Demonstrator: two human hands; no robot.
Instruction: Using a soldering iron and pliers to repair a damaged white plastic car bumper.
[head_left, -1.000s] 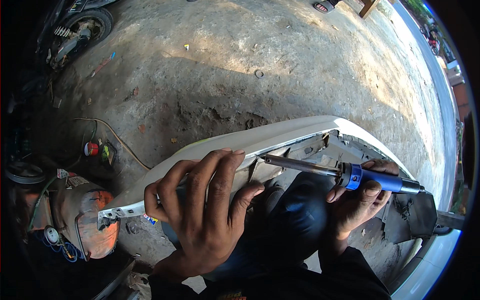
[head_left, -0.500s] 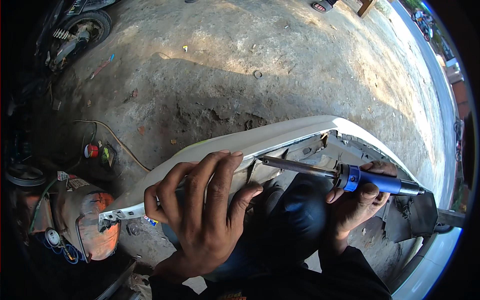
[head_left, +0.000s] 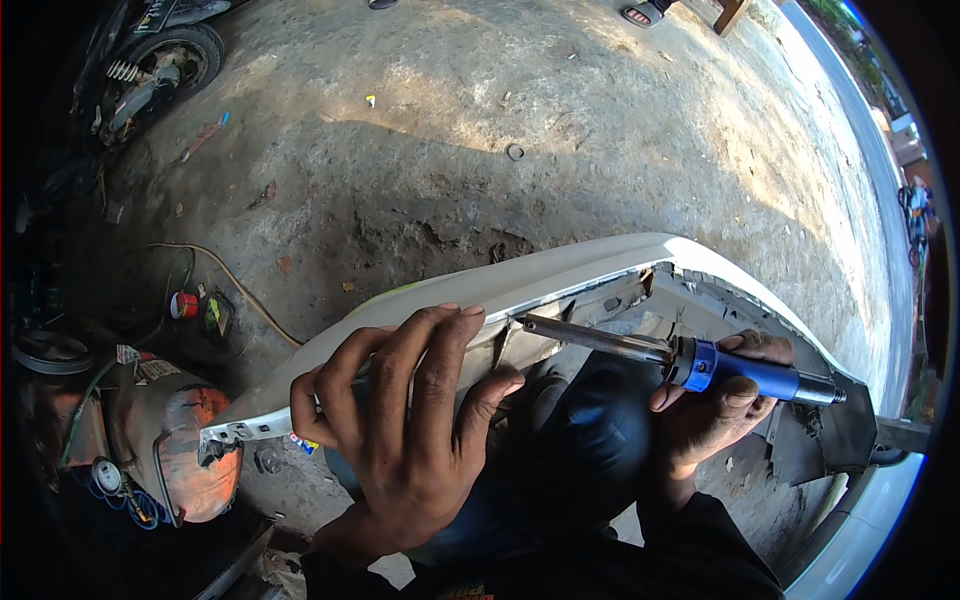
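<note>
Two hands work over a long white plastic body panel that arcs from eight o'clock up to three o'clock across a rough, cracked concrete floor, half in sun and half in shade. At six o'clock the left hand lies spread over the panel's near edge, fingers curled over and gripping it. At four o'clock the right hand is clenched around the blue handle of a soldering iron, whose metal shaft points toward the panel's grey inner side (the tip sits just beside the left fingertips). An orange compressor tank stands at eight o'clock, a red tape roll and a cable at nine, and a motorcycle wheel at eleven.
</note>
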